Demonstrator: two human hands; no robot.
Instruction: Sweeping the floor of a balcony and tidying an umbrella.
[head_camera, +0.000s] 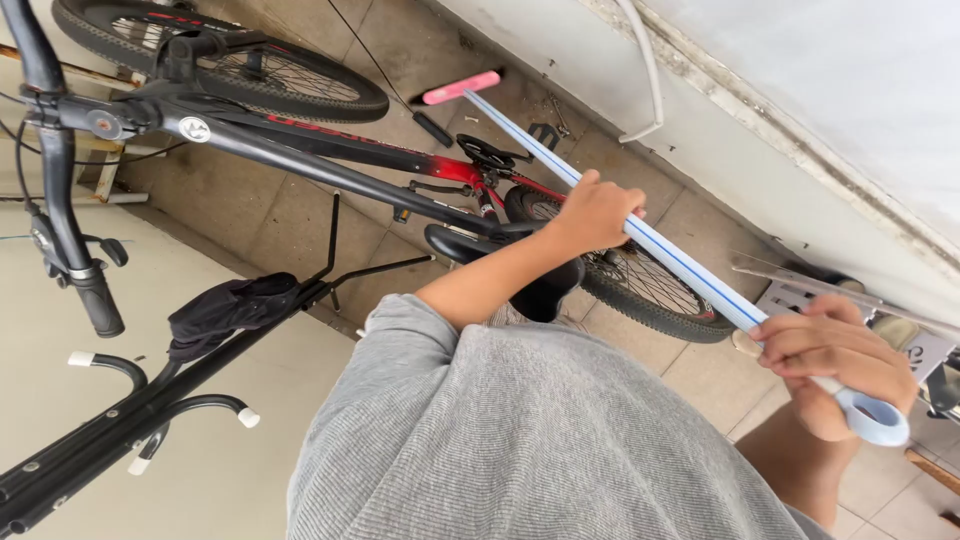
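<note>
Across the middle of the head view, from the upper centre down to the lower right corner, runs a long white pole with a thin blue stripe along it, a pink crosspiece at its far end and a pale blue hanging loop at the near end. The left hand, its arm coming up from the grey sleeve at the bottom centre, is clenched around the pole near its midpoint, the fingers wrapped fully over the shaft. The right hand, at the lower right of the frame, is closed around the pole just above the loop, with its fingers stacked along the shaft. The pole looks like a thin, hollow tube, so it is probably light and fairly stiff, though a shaft this long may flex a little and swing at its far tip; its smooth painted skin could slip through a loose grip. The two-handed hold, one hand near the middle and one near the end, seems a sound place to take it, since it steadies the distant crosspiece. Beneath the pole, in the upper left and centre, a black and red bicycle lies on the tiled floor, its rear wheel directly under the shaft. At the lower left sits a black rack with white-capped hooks, and a pale wall fills the upper right.
</note>
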